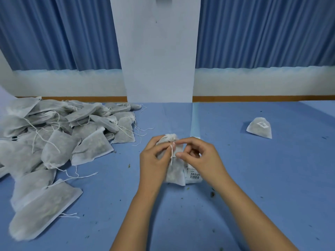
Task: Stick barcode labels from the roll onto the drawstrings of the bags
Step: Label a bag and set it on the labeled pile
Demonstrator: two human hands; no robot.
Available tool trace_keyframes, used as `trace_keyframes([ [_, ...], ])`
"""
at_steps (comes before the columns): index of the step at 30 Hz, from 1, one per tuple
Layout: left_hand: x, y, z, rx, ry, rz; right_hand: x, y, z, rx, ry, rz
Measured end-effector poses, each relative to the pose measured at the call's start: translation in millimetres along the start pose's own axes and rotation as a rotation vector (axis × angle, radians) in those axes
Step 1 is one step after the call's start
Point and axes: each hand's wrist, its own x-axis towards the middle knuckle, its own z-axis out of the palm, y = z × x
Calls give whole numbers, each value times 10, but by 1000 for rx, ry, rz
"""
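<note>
On the table [253,187], a heap of bags [63,134] lies at the left, reaching toward the back edge. At centre 1 bag [175,172] sits between the left hand [154,160] and right hand [201,158], its drawstring [171,154] between them, a label strip [194,176] just right of it. A lone bag [259,128] lies well apart, back right

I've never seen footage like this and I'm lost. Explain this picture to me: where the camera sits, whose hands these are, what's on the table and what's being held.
There is no machine here. A person wears one camera on the head, looking forward and down at their own bare hands. The left hand grips a small white bag over the blue table. The right hand curls its fingers at the bag's drawstring; whether they pinch a label is too small to tell. Beneath lies a strip of barcode labels. A pile of bags sits at the left, and one lone bag lies far right.
</note>
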Motion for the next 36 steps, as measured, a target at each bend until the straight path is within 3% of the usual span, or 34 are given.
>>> trace_keyframes([
  [12,31,29,-111,-64,-70,-14,46,120,114,-79,181,-22],
  [24,83,-4,-122,-152,-69,-194,-44,59,-40,-53,77,55],
  [33,57,-35,-187,-515,-318,-243,-62,27,-60,-28,4,0],
  [36,80,-33,-199,-626,-312,-253,-61,-2,-109,-4,1,-41],
])
